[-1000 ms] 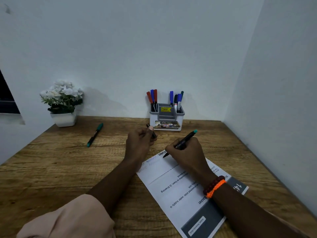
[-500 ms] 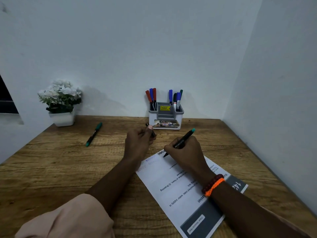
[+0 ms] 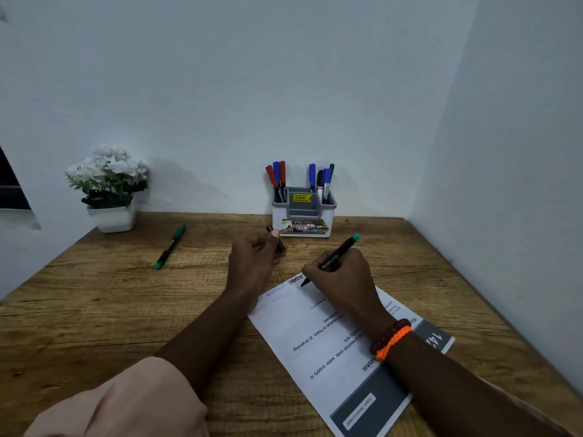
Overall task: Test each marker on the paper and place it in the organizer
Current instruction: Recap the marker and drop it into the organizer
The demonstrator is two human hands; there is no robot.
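Note:
My right hand (image 3: 342, 280) grips a black marker with a teal end (image 3: 341, 252), its tip on the far end of the printed paper (image 3: 318, 339) beside several zigzag test scribbles. My left hand (image 3: 252, 263) pinches the marker's black cap (image 3: 277, 239) just left of the paper. A grey and white organizer (image 3: 304, 212) stands against the back wall, holding several red, blue, black and green markers. Another teal-capped black marker (image 3: 171, 246) lies on the wooden table (image 3: 94, 310) at the left.
A white pot of white flowers (image 3: 108, 187) stands at the table's back left corner. White walls close off the back and the right side. A dark window edge (image 3: 9, 184) shows at far left.
My right hand has shifted slightly along the paper's far edge with the marker tip. My left hand still holds the cap in the same place.

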